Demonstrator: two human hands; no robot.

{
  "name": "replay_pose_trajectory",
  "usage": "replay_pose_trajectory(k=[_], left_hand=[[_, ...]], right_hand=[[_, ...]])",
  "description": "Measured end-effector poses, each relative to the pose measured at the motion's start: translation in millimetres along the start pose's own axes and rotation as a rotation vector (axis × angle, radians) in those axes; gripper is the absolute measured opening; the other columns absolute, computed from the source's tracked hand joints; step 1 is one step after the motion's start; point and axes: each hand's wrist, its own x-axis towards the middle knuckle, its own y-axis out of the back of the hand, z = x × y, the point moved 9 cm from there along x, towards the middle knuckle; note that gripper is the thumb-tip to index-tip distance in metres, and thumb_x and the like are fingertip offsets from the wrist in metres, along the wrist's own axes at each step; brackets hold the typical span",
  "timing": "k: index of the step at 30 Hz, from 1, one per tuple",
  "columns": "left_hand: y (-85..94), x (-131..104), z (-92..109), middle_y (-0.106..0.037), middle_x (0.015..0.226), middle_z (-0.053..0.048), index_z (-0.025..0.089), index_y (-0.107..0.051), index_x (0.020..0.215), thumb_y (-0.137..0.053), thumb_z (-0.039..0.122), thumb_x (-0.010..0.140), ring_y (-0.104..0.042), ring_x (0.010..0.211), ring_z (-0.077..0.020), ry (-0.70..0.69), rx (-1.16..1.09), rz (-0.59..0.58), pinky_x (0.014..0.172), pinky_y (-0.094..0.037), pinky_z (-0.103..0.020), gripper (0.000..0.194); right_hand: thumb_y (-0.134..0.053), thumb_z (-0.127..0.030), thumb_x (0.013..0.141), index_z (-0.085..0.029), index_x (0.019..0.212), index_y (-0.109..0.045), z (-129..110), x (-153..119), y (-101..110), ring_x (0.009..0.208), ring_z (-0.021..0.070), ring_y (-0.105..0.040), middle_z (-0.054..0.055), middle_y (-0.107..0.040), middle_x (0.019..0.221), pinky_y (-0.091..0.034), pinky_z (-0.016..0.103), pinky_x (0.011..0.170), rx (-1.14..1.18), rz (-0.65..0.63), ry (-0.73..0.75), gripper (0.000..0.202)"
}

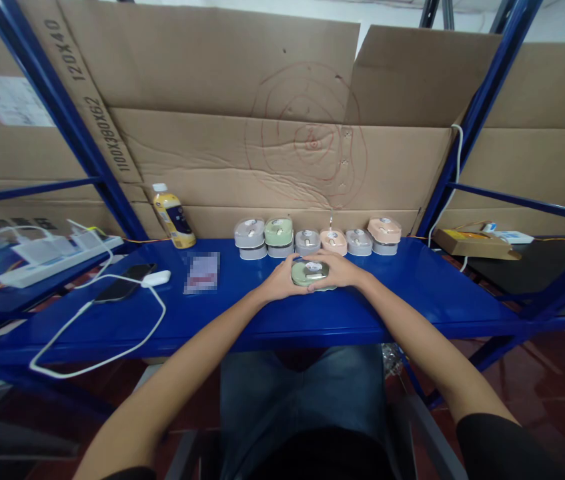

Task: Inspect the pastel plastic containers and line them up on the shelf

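Both hands are closed around a small green box with a clear lid point(311, 272) at the middle of the blue shelf. My left hand point(282, 279) grips its left side, and my right hand point(341, 269) wraps its right side and far edge. A pale round label shows on the lid. Just behind stands a row of similar small lidded boxes: a grey one point(249, 233) and a green one point(279, 232) at the left, each on top of another, then a grey, a pink point(333, 241) and a grey one singly, and a pink one point(385, 231) stacked at the right.
A yellow bottle point(175, 217) stands at the back left, with a blurred flat packet point(202, 273) near it. Further left lie a black phone point(125, 283), a white cable point(162, 320) and a power strip point(57, 262). A cardboard wall point(187, 147) closes the back.
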Motion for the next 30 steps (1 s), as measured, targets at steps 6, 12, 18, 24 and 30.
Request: replay_pose_trajectory(k=[6,12,18,24,30], left_hand=[[2.7,-1,2,-0.066,0.136,-0.016,0.020,-0.043,0.145,-0.093,0.057,0.061,-0.065,0.124,-0.0387,-0.020,-0.007,-0.029,0.103,-0.053,-0.053,0.104],[2.8,-1,1,-0.065,0.137,-0.013,0.023,-0.045,0.143,-0.092,0.053,0.063,-0.064,0.124,-0.0359,-0.054,-0.021,-0.057,0.104,-0.052,-0.052,0.097],[4.3,-2,-2,-0.064,0.138,-0.014,0.022,-0.046,0.142,-0.094,0.052,0.061,-0.063,0.126,-0.0370,-0.032,-0.028,-0.070,0.107,-0.051,-0.054,0.099],[29.4,0,-3,-0.065,0.132,-0.018,0.017,-0.040,0.145,-0.079,0.052,0.078,-0.066,0.121,-0.0306,-0.050,-0.126,0.197,0.106,-0.052,-0.049,0.084],[28.7,2,-1,-0.067,0.114,-0.010,0.020,-0.047,0.134,-0.069,0.041,0.087,-0.067,0.108,-0.0262,-0.077,0.063,0.231,0.098,-0.055,-0.045,0.056]], right_hand=[[-0.089,-0.059,0.073,-0.032,0.154,-0.052,4,-9,-2,0.132,0.0336,-0.059,0.011,-0.059,0.140,-0.046,0.055,0.115,0.085,-0.044,0.028,0.094],[-0.085,-0.056,0.078,-0.034,0.156,-0.048,8,-14,-2,0.135,0.0317,-0.057,0.009,-0.057,0.143,-0.044,0.053,0.117,0.144,-0.058,0.045,0.089],[-0.092,-0.052,0.067,-0.028,0.148,-0.059,7,-14,5,0.129,0.0338,-0.061,0.010,-0.065,0.140,-0.046,0.055,0.115,0.142,-0.065,-0.015,0.091],[-0.090,-0.054,0.069,-0.023,0.139,-0.067,22,-15,65,0.127,0.0359,-0.062,0.011,-0.068,0.137,-0.046,0.053,0.115,0.035,0.247,-0.102,0.079],[-0.081,-0.057,0.078,-0.016,0.142,-0.060,85,-26,137,0.121,0.0442,-0.058,0.024,-0.062,0.130,-0.047,0.057,0.101,-0.472,0.615,-0.628,0.079]])
